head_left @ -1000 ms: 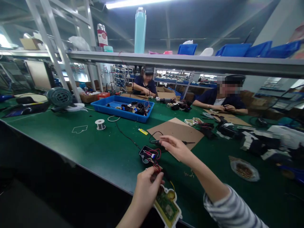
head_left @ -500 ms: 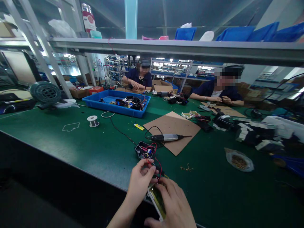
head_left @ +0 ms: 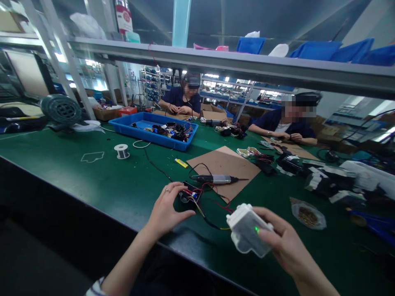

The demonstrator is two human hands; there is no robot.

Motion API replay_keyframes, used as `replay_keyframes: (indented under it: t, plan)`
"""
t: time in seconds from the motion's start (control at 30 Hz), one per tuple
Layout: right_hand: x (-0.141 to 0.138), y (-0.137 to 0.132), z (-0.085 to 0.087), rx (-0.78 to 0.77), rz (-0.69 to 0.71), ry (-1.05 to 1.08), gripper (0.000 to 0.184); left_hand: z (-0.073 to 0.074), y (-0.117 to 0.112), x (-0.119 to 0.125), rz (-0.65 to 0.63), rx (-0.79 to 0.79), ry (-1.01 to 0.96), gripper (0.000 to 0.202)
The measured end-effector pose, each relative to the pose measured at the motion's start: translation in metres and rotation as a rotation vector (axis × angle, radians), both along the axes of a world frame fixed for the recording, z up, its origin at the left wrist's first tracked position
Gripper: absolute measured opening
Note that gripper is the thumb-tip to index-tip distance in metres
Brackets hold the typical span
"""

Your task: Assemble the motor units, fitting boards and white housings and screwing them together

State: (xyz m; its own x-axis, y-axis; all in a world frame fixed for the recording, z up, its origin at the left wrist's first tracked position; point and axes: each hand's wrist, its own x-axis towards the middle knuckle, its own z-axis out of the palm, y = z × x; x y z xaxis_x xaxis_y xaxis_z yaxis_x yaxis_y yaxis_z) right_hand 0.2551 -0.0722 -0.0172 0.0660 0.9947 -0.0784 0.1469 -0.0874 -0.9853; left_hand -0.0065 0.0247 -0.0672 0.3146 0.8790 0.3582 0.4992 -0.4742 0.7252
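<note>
My right hand point(head_left: 285, 240) grips a white plastic housing point(head_left: 248, 231) with a greyish flat face, raised above the front of the bench; a small green light glows beside the thumb. Red, black and yellow wires point(head_left: 212, 225) run from it to a black open case point(head_left: 189, 196) on the bench, which has a red part and a white-and-blue connector inside. At the left of that case is my left hand point(head_left: 166, 207), thumb spread wide and fingertips at the case's edge. Whether those fingertips touch it is hard to make out.
Behind the case, an electric screwdriver point(head_left: 216, 179) lies across a cardboard sheet point(head_left: 226, 158). A solder spool point(head_left: 121, 151), a blue tray point(head_left: 148, 135) of parts and a bag of screws point(head_left: 308, 216) stand around. Two people sit opposite, under a shelf point(head_left: 216, 55).
My right hand has moved right, lifting and turning the white housing so its flat face shows. My left hand has let go of the wires and shifted left beside the black case.
</note>
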Motion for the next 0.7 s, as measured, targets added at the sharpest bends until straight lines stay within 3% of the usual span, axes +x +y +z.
replay_keyframes:
  t: [0.07,0.1,0.2,0.33,0.47,0.53,0.7]
  plan:
    - [0.013,0.028,0.002,-0.104,-0.049,0.239,0.051,0.001,0.023,-0.001,-0.094,-0.001,0.091,0.088]
    - [0.018,0.045,0.001,-0.128,-0.095,0.279,0.048,0.001,0.033,0.0,-0.157,-0.023,0.132,0.098]
    - [0.027,0.092,-0.01,-0.128,-0.226,0.237,0.026,-0.002,0.049,0.006,-0.274,-0.072,0.196,0.085]
    - [0.034,0.132,-0.032,-0.147,-0.274,0.143,0.012,-0.007,0.037,0.009,-0.217,-0.018,0.194,0.071]
    - [0.037,0.14,-0.048,-0.17,-0.303,0.028,0.012,-0.01,0.015,0.005,-0.157,0.064,0.204,0.07]
    - [0.039,0.136,-0.053,-0.154,-0.308,-0.066,0.021,-0.013,0.008,0.005,-0.15,0.107,0.204,0.071]
    - [0.045,0.125,-0.055,-0.033,-0.244,-0.356,0.035,-0.025,-0.007,0.012,-0.113,0.121,0.18,0.073]
